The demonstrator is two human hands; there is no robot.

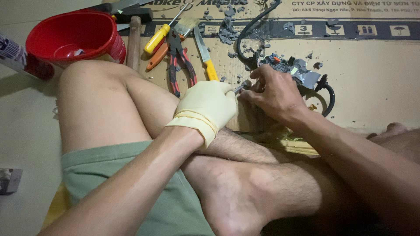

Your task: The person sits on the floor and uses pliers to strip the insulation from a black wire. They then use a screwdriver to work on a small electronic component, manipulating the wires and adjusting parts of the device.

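Two hands (208,105) (273,91), one glove, two screwdrivers (159,37).

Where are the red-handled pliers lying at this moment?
In the head view, the red-handled pliers lie on the cardboard sheet, upper centre, between the yellow-handled screwdriver and the yellow-handled knife, just above the gloved left hand.

The small grey part (241,87) pinched between the gloved left hand (205,107) and the bare right hand (273,94) is largely covered by fingers — its shape cannot be told. The far hammer (133,37) is cut off at the frame's top edge — head mostly hidden.
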